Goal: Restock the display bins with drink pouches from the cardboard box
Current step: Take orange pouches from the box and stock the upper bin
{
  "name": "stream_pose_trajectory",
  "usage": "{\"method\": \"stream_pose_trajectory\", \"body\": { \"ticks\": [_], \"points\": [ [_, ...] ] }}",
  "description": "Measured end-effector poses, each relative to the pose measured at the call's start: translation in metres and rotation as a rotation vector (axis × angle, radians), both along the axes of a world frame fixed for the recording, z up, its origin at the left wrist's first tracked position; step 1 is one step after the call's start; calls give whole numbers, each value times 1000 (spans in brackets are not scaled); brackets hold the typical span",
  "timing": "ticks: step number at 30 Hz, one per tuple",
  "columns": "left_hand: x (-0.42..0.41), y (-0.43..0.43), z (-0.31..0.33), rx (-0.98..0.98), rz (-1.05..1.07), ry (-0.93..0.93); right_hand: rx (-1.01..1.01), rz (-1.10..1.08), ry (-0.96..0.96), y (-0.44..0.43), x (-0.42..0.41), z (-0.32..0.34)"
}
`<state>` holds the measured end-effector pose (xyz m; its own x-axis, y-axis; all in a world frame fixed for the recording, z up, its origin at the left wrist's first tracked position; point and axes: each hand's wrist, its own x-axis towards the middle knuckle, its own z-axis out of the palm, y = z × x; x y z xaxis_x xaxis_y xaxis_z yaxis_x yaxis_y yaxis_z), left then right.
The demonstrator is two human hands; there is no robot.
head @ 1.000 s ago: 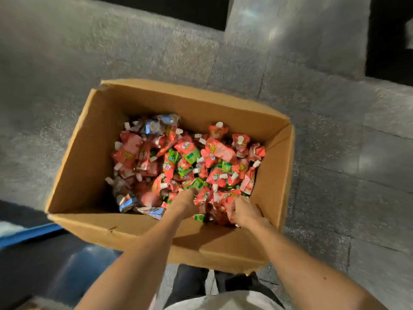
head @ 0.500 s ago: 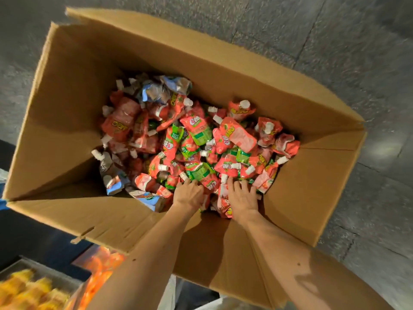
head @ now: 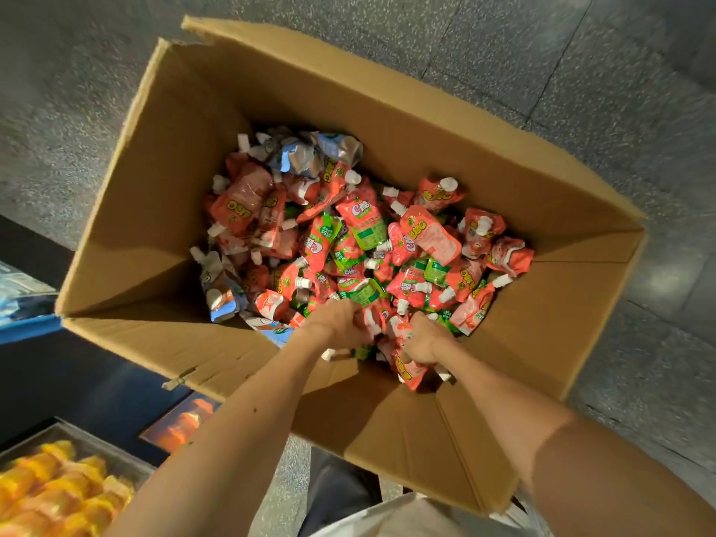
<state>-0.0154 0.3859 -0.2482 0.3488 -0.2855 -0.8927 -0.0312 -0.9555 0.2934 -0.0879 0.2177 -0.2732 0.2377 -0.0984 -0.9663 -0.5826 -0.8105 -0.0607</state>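
Head view: we had our left hand (head: 341, 327) and right hand (head: 423, 339) side by side, each clenched on a bunch of drink pouches (head: 408, 372) at the near edge of the cardboard box (head: 174, 211). Overfull handfuls could shed slippery pouches.

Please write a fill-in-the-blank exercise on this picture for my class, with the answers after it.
1. The pouches lie loose in an open ____ box.
2. The left hand and the right hand each grip several ____.
3. The box stands on a grey ____.
Answers: cardboard; pouches; floor.
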Motion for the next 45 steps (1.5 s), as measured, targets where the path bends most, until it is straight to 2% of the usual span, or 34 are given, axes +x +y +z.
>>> {"method": "stream_pose_trajectory", "body": {
  "ticks": [5,10,13,16,18,20,23,29,31,33,35,38,42,45],
  "points": [
    [5,12,49,-67,424,27,68,-379,-48,3,7,38],
    [-6,31,104,-313,809,58,126,-709,-212,23,0,102],
    [-15,46,153,-482,915,81,160,-883,-362,38,-14,142],
    [-21,68,195,-640,994,25,222,-1053,-457,54,-24,182],
    [-23,86,223,-761,1079,80,291,-1146,-498,68,-22,212],
    [-24,103,252,-903,1190,121,349,-1154,-539,73,-19,226],
    [-29,123,291,-1055,1394,71,466,-1200,-586,90,-2,264],
    [-66,154,347,-1273,1661,-299,769,-1114,-728,150,24,353],
    [-87,165,365,-1239,1708,-543,833,-1053,-772,170,26,372],
    [-109,179,377,-1108,1691,-776,885,-950,-792,195,18,396],
    [-136,190,391,-1037,1732,-890,928,-916,-833,219,3,417],
    [-180,201,403,-1060,1746,-811,1055,-853,-866,254,-28,432],
    [-255,218,423,-1147,1822,-744,1218,-652,-840,306,-89,445],
    [-312,240,437,-1166,2013,-936,1349,-500,-789,354,-146,453]
  ]
}}
